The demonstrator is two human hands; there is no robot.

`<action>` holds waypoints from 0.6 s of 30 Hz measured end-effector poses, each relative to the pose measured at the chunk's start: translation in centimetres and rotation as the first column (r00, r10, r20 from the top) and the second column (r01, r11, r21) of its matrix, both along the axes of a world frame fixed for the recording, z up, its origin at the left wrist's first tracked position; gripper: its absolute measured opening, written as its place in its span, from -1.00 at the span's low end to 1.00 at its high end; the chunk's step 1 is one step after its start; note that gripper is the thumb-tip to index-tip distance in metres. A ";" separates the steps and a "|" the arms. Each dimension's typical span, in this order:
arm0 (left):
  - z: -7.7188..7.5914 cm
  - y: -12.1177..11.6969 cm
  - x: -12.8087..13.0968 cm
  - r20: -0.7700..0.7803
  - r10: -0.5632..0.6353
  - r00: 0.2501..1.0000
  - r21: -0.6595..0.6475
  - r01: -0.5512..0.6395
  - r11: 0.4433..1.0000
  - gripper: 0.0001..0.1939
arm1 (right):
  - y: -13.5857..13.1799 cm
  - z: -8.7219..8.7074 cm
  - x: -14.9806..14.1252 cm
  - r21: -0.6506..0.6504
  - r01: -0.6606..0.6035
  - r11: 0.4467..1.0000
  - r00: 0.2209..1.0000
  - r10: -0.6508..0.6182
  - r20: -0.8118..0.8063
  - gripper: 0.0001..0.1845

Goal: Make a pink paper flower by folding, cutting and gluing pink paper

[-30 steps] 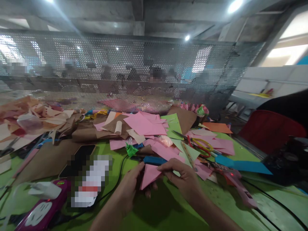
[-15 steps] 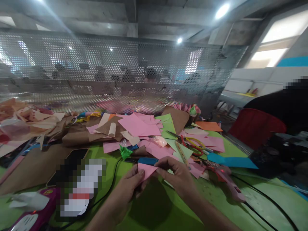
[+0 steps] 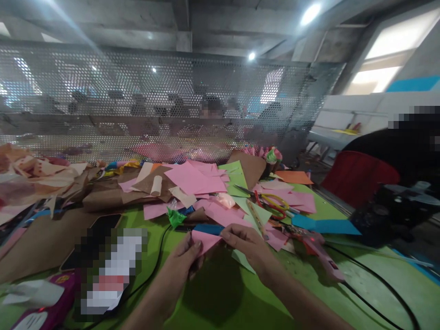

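Between my hands is a small folded piece of pink paper (image 3: 205, 241), held just above the green table. My left hand (image 3: 187, 256) grips its left side, thumb on top and the other fingers curled beneath. At the upper right corner, my right hand (image 3: 242, 240) pinches the paper between thumb and forefinger. Right behind the paper lies a blue object (image 3: 209, 228), partly covered by it. A pale green paper sheet (image 3: 243, 260) shows beside my right hand.
Pink sheets (image 3: 197, 178) and brown paper (image 3: 115, 192) heap up at the back. Scissors (image 3: 275, 201) lie right of centre, near a pink glue gun (image 3: 323, 256) with a cable. A phone (image 3: 99, 238) and purple power strip (image 3: 51, 298) stand left. A person in black sits at right.
The view has swung right, so the table things sit further left. My left thumb has come onto the top of the pink paper, and the paper has turned slightly in my hands.
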State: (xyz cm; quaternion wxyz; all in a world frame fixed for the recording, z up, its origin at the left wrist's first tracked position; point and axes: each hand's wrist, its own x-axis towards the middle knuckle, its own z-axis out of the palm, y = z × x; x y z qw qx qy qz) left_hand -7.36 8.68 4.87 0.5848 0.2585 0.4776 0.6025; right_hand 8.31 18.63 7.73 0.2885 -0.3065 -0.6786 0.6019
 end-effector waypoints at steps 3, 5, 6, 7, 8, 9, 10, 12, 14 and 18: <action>-0.1 -0.1 0.0 -0.063 -0.021 0.998 0.019 0.022 1.000 -0.66 | 0.1 -0.4 0.0 0.080 -0.001 0.997 0.998 -0.004 0.068 -0.66; -0.1 -0.1 0.1 -0.066 -0.031 0.997 0.033 0.033 0.999 -0.66 | 0.2 -0.6 0.0 0.141 0.011 0.990 0.994 -0.026 0.104 -0.69; -0.1 -0.1 0.1 -0.053 -0.038 0.998 0.035 0.039 0.999 -0.65 | 0.2 -0.7 0.0 0.163 0.019 0.986 0.992 -0.038 0.119 -0.70; 0.0 -0.1 0.2 -0.043 -0.045 0.998 0.034 0.046 0.998 -0.64 | 0.2 -0.7 0.0 0.177 0.024 0.984 0.990 -0.048 0.131 -0.71; 0.0 -0.1 0.2 -0.038 -0.049 0.998 0.031 0.050 0.998 -0.64 | 0.2 -0.6 0.0 0.186 0.029 0.982 0.989 -0.056 0.139 -0.71; 0.1 -0.2 0.2 -0.037 -0.050 0.998 0.026 0.051 0.998 -0.64 | 0.1 -0.6 -0.1 0.192 0.035 0.981 0.988 -0.063 0.142 -0.72; 0.2 -0.2 0.2 -0.041 -0.052 0.998 0.020 0.053 0.998 -0.64 | 0.1 -0.5 -0.1 0.195 0.037 0.980 0.988 -0.065 0.142 -0.72; 0.4 -0.2 0.2 -0.065 -0.048 0.997 0.011 0.049 0.999 -0.64 | 0.0 -0.2 -0.1 0.203 0.034 0.979 0.988 -0.064 0.139 -0.72; 0.5 -0.2 0.2 -0.102 -0.024 0.995 0.000 0.024 1.000 -0.64 | -0.2 0.0 -0.1 0.200 0.015 0.980 0.989 -0.044 0.143 -0.72; 0.1 0.0 0.3 -0.188 -0.006 0.982 0.016 0.009 1.000 -0.65 | -0.3 0.2 -0.1 0.182 -0.036 0.983 0.981 0.000 0.194 -0.76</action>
